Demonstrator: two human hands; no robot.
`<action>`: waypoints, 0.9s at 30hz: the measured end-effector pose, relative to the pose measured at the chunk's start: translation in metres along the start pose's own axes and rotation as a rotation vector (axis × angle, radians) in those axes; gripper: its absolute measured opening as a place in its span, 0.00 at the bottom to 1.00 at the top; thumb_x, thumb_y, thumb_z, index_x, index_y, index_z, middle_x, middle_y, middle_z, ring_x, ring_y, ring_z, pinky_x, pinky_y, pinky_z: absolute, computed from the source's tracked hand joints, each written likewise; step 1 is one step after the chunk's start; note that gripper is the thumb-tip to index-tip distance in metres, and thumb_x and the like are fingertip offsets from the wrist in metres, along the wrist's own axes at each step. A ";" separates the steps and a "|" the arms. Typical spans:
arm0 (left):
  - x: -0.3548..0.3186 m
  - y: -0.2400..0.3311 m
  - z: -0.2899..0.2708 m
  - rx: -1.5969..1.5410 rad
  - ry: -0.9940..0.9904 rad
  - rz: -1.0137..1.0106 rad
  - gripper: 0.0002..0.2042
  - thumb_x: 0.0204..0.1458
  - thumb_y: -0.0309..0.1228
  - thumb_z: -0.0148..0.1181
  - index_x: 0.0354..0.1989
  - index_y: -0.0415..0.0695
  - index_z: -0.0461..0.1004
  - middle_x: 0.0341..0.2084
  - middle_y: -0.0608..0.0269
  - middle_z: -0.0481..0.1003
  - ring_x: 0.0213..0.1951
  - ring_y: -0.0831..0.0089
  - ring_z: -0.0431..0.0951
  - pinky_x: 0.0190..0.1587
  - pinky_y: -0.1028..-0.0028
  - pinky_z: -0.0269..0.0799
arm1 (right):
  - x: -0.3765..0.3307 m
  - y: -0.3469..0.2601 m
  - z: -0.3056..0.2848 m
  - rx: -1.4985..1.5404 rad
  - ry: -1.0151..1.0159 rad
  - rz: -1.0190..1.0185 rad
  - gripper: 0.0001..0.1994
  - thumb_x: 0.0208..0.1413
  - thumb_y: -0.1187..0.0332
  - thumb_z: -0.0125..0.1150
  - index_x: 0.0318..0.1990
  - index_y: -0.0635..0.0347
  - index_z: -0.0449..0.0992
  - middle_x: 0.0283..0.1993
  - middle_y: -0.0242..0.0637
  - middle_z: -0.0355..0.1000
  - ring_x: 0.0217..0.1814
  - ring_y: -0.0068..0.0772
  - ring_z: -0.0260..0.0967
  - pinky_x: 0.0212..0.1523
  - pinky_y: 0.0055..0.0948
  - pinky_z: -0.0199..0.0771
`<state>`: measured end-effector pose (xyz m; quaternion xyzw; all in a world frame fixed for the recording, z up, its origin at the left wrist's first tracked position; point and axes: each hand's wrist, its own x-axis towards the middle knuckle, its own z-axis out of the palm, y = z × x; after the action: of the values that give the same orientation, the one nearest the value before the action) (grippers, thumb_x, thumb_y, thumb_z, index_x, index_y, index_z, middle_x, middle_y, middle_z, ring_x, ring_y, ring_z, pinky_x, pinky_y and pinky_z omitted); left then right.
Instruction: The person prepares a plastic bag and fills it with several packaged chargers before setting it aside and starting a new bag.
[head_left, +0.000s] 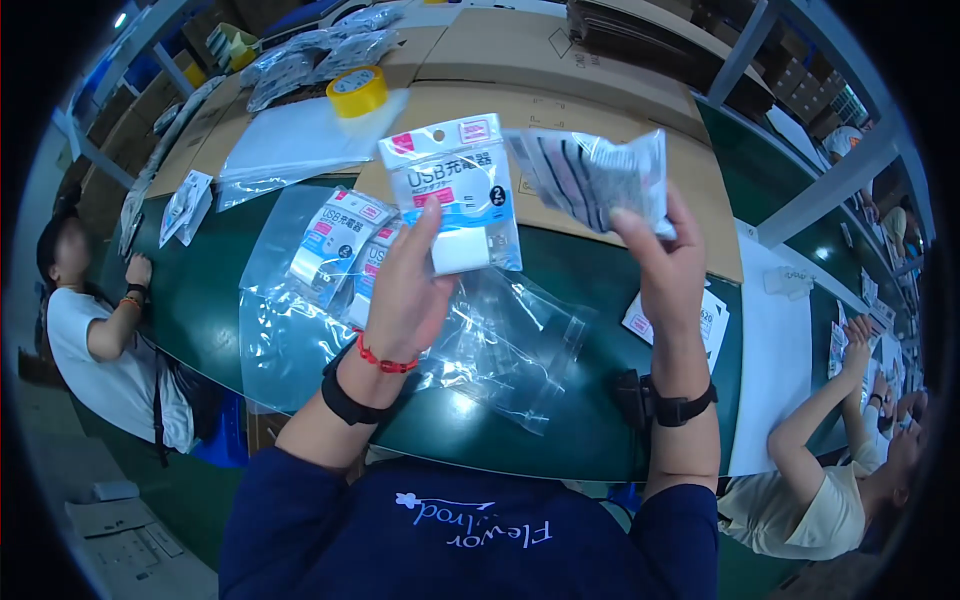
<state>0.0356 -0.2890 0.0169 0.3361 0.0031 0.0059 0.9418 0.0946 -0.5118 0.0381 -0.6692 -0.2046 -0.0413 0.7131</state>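
My left hand (402, 290) grips a packaged USB charger (460, 205), thumb across its front. A white charger block shows through the lower part of this white, blue and pink pack, which is held upright. To its right, my right hand (668, 260) pinches a second pack (598, 182) by its lower right corner. That one is silvery and glossy with dark stripes; its contents cannot be made out. Beyond my left hand, similar charger packs (338, 240) lie on a large clear plastic bag (275, 335). The crumpled bag (500, 345) below my hands is also clear.
The green table (450, 435) carries cardboard sheets (470, 100) at the back. Yellow tape (357, 92) sits on clear bags (290, 150), near a pile of filled bags (320, 55). White cards (705, 325) lie beside my right wrist. People sit left (95, 340) and right (810, 480).
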 end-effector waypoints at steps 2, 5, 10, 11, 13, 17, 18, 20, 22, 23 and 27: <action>-0.005 0.002 -0.001 0.129 0.058 0.088 0.19 0.61 0.38 0.49 0.56 0.39 0.64 0.52 0.55 0.68 0.53 0.66 0.70 0.55 0.67 0.66 | 0.006 0.001 -0.008 -0.030 0.025 0.031 0.25 0.49 0.65 0.66 0.55 0.59 0.69 0.50 0.35 0.71 0.54 0.28 0.67 0.54 0.29 0.66; -0.015 0.004 0.002 0.548 -0.074 0.229 0.16 0.59 0.33 0.52 0.53 0.38 0.68 0.50 0.59 0.70 0.51 0.73 0.71 0.52 0.72 0.66 | 0.009 0.006 -0.015 -0.094 0.070 0.093 0.26 0.51 0.63 0.65 0.56 0.60 0.67 0.49 0.34 0.71 0.54 0.26 0.66 0.54 0.27 0.65; -0.008 -0.020 0.011 0.891 -0.114 0.296 0.13 0.58 0.30 0.54 0.48 0.38 0.72 0.45 0.63 0.73 0.46 0.79 0.72 0.50 0.77 0.65 | -0.001 0.020 0.018 0.636 -0.135 0.208 0.35 0.50 0.61 0.66 0.63 0.60 0.58 0.54 0.39 0.68 0.56 0.30 0.66 0.56 0.30 0.64; -0.008 -0.020 0.014 0.814 -0.083 0.255 0.12 0.57 0.30 0.55 0.47 0.38 0.73 0.45 0.62 0.73 0.46 0.79 0.72 0.50 0.77 0.66 | -0.004 0.012 0.028 0.864 -0.171 0.245 0.36 0.50 0.61 0.66 0.64 0.60 0.55 0.55 0.40 0.67 0.56 0.30 0.66 0.57 0.30 0.64; -0.006 -0.022 0.020 0.658 -0.037 0.171 0.11 0.57 0.30 0.56 0.44 0.38 0.74 0.45 0.62 0.73 0.45 0.79 0.72 0.49 0.78 0.66 | -0.009 0.008 0.034 1.091 -0.200 0.272 0.38 0.50 0.61 0.66 0.66 0.60 0.53 0.56 0.41 0.66 0.57 0.31 0.66 0.57 0.31 0.64; -0.011 -0.032 0.023 0.758 -0.102 0.202 0.13 0.56 0.30 0.57 0.48 0.37 0.72 0.44 0.60 0.74 0.43 0.78 0.73 0.48 0.78 0.67 | -0.014 0.013 0.036 0.284 -0.178 -0.089 0.39 0.53 0.69 0.64 0.67 0.63 0.46 0.58 0.41 0.64 0.59 0.31 0.63 0.58 0.30 0.64; -0.010 -0.033 0.023 0.759 -0.100 0.202 0.13 0.56 0.30 0.57 0.48 0.37 0.72 0.44 0.60 0.74 0.43 0.78 0.73 0.48 0.78 0.67 | -0.013 0.013 0.037 0.329 -0.137 -0.033 0.38 0.53 0.69 0.63 0.67 0.63 0.46 0.58 0.42 0.64 0.59 0.30 0.63 0.58 0.30 0.64; -0.004 -0.034 0.025 1.121 0.064 0.681 0.16 0.56 0.31 0.58 0.50 0.38 0.69 0.44 0.60 0.74 0.43 0.78 0.73 0.46 0.77 0.68 | -0.012 0.013 0.037 0.417 -0.053 0.081 0.38 0.54 0.70 0.62 0.67 0.65 0.46 0.57 0.42 0.64 0.58 0.30 0.63 0.58 0.30 0.63; -0.001 -0.031 0.026 1.290 0.151 0.925 0.17 0.56 0.32 0.58 0.51 0.38 0.68 0.43 0.59 0.74 0.43 0.78 0.73 0.46 0.77 0.69 | -0.012 0.014 0.036 0.383 -0.080 0.064 0.37 0.54 0.70 0.62 0.67 0.65 0.46 0.57 0.42 0.64 0.58 0.30 0.64 0.58 0.29 0.64; -0.001 -0.025 0.026 1.178 0.029 0.704 0.18 0.56 0.32 0.58 0.52 0.38 0.66 0.44 0.59 0.73 0.43 0.77 0.73 0.46 0.77 0.68 | -0.013 0.015 0.036 0.349 -0.108 0.046 0.37 0.54 0.70 0.62 0.67 0.65 0.46 0.57 0.43 0.64 0.57 0.29 0.64 0.57 0.29 0.64; -0.004 -0.019 0.024 0.913 -0.172 0.282 0.20 0.57 0.32 0.56 0.55 0.38 0.62 0.45 0.59 0.72 0.45 0.76 0.72 0.48 0.76 0.67 | -0.016 0.019 0.041 0.309 -0.125 0.032 0.36 0.54 0.69 0.62 0.67 0.62 0.48 0.57 0.43 0.64 0.57 0.31 0.65 0.58 0.30 0.64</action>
<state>0.0319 -0.3189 0.0239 0.7114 -0.1182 0.1038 0.6849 0.0765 -0.4730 0.0158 -0.5562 -0.2419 0.0436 0.7939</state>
